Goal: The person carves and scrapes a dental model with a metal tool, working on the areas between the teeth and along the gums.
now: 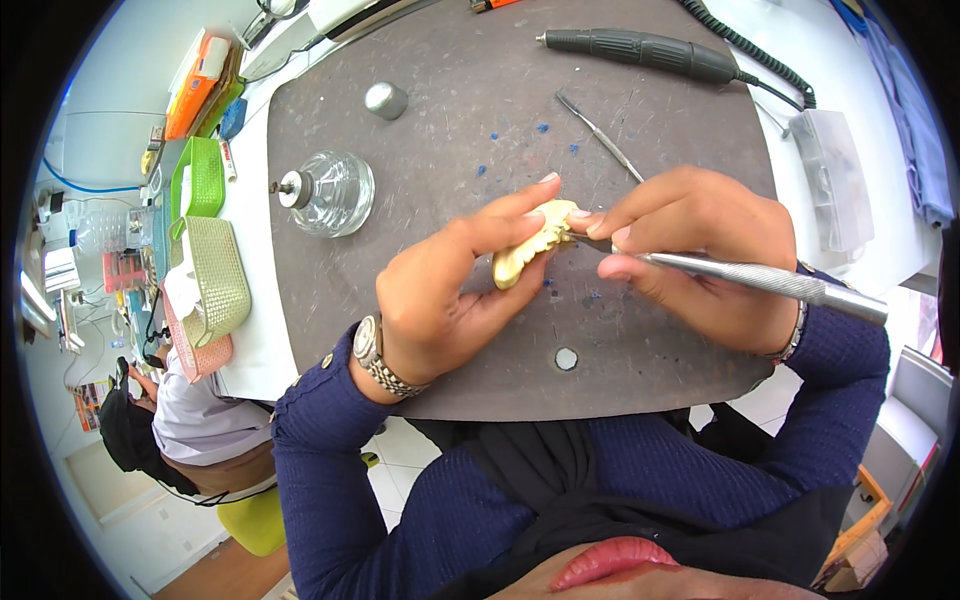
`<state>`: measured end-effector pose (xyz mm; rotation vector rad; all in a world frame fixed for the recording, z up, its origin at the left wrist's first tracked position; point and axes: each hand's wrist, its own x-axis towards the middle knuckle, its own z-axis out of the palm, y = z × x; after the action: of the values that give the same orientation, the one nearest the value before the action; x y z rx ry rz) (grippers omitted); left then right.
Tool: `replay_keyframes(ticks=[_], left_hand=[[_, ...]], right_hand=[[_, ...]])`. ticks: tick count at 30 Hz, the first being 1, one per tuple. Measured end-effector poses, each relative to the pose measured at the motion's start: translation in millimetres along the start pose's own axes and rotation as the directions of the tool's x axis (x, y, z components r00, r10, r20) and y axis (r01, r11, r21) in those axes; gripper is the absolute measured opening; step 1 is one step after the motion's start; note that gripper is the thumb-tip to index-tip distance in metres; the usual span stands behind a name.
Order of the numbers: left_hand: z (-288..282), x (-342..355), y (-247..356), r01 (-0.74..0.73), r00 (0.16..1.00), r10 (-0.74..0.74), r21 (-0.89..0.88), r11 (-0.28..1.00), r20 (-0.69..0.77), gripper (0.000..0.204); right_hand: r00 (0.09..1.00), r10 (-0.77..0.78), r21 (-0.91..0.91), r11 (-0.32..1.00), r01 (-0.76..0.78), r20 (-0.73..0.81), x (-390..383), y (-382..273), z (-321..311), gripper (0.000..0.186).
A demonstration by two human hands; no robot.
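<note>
My left hand (430,285) is closed around a pale yellow dental cast (530,252), with its row of teeth facing right. In my right hand (720,220) is a metal carving tool (740,275) with a knurled handle, gripped like a pen. Its thin tip meets the toothed edge of the cast, and my right fingertips rest close against it. Both hands are raised over a dark grey-brown work board (450,375). Small blue crumbs (543,128) lie scattered on the board around the hands.
A glass spirit lamp (340,195) and a metal cap (386,100) stand on the left. A slim metal instrument (600,135) and a black corded handpiece (640,53) lie beyond my hands. Baskets (218,280) line the left edge; a clear plastic box (835,180) is at right. Another person (210,420) sits left.
</note>
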<state>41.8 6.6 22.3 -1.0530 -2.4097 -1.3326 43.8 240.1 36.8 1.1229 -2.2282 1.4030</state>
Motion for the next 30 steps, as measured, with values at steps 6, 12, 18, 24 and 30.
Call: replay_keyframes(ticks=[6, 12, 18, 24, 30], left_hand=[[0, 2, 2, 0.204, 0.979, -0.192, -0.26, 0.944, 0.068, 0.029], [-2, 5, 1, 0.237, 0.97, -0.215, -0.276, 0.931, 0.11, 0.03], [3, 4, -4, 0.073, 0.997, -0.072, -0.102, 0.992, 0.013, 0.034], [1, 10, 1, -0.068, 0.997, 0.061, 0.154, 0.986, 0.049, 0.041], [1, 11, 2, -0.073, 0.997, 0.064, 0.206, 0.976, 0.05, 0.044]], right_hand=[[0.985, 0.173, 0.23, 0.959, -0.163, -0.02, 0, 8, -1, 0.015], [0.958, 0.288, 0.398, 0.88, -0.26, -0.011, -1, 12, 3, 0.013], [0.971, 0.233, 0.157, 0.958, -0.24, 0.062, 0, 9, -2, 0.015], [0.997, 0.07, -0.066, 0.995, -0.069, 0.017, 0, 5, 2, 0.02], [0.984, 0.164, -0.039, 0.986, -0.162, 0.072, 2, 4, -2, 0.017]])
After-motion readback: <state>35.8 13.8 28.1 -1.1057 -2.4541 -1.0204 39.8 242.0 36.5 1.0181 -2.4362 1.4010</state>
